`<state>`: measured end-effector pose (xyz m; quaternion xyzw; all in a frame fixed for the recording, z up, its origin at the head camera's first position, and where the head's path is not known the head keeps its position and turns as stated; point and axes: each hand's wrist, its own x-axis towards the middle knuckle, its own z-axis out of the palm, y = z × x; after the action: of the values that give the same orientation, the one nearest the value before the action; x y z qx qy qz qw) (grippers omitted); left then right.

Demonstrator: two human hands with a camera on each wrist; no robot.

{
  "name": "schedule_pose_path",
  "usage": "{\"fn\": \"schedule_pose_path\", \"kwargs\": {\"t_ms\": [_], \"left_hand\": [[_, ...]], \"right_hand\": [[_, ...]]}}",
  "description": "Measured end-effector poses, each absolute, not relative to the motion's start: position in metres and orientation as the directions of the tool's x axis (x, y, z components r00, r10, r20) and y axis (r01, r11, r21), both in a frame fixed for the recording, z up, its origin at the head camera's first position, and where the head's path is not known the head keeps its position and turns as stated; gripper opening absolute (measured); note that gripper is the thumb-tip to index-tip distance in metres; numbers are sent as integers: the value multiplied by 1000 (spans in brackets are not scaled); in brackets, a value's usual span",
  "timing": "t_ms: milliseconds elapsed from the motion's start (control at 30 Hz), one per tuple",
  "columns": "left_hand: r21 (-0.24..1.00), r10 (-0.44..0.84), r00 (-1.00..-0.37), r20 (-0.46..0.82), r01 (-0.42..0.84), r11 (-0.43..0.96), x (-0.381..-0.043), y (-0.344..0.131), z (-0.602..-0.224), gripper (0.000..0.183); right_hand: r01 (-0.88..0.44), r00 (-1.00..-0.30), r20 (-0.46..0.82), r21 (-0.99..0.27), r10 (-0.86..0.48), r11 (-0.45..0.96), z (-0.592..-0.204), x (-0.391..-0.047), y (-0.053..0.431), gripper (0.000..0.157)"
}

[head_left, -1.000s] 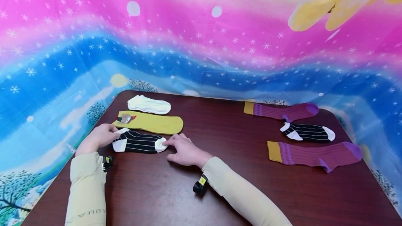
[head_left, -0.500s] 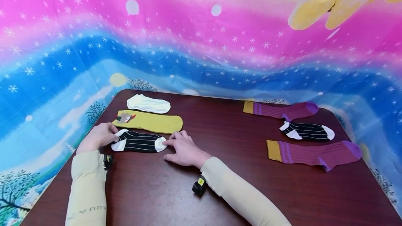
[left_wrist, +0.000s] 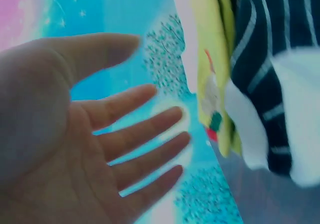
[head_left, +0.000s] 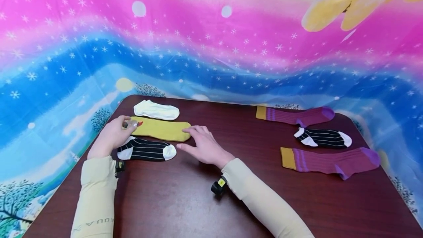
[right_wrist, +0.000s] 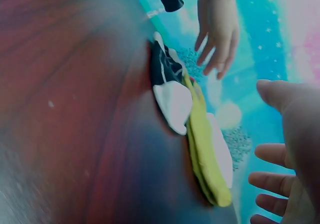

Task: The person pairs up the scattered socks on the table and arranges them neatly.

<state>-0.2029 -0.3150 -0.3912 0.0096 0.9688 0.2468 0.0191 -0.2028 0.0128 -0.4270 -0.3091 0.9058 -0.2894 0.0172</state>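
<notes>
In the head view a black-and-white striped sock (head_left: 147,150) lies flat at the table's left, with a yellow sock (head_left: 162,129) just behind it. My left hand (head_left: 114,135) hovers over the cuff ends of both; its fingers are spread and apart from the cloth in the left wrist view. Beside the toe ends is my right hand (head_left: 209,146), fingers extended and holding nothing. The right wrist view shows it raised off the yellow sock (right_wrist: 205,154). A bear-like print on the yellow cuff is partly covered by my left hand.
Behind the yellow sock lies a white sock (head_left: 156,110). Two purple socks with mustard cuffs, a far one (head_left: 290,116) and a near one (head_left: 327,162), flank another striped sock (head_left: 325,139) at the right. A printed cloth (head_left: 211,47) hangs behind the brown table (head_left: 185,201).
Both hands have let go of the striped sock's ends and lifted. Each has moved slightly away from me and to the right, while the socks stay in place.
</notes>
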Motion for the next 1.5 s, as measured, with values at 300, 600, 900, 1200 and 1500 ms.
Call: {"fn": "schedule_pose_path", "kwargs": {"t_ms": [300, 600, 900, 1200, 1500], "left_hand": [[467, 84, -981, 173, 157, 870, -215, -279, -381, 77], [371, 171, -943, 285, 273, 888, -228, -248, -385, 79], [250, 246, -925, 288, 321, 914, -237, -217, -389, 87], [194, 291, -928, 232, 337, 921, -244, -187, -398, 100], [178, 332, -924, 188, 364, 914, -248, -160, -404, 103]], "right_hand": [[-584, -809, 221, -401, -544, 706, -419, -215, 31, 76], [-552, -831, 260, -286, -491, 783, -413, -226, 50, 82], [-482, -868, 237, -195, -436, 854, -410, -236, 70, 96], [-409, -908, 194, -218, -372, 886, -409, -244, 95, 99], [-370, -925, 182, -219, -334, 903, -420, -246, 117, 104]]}}
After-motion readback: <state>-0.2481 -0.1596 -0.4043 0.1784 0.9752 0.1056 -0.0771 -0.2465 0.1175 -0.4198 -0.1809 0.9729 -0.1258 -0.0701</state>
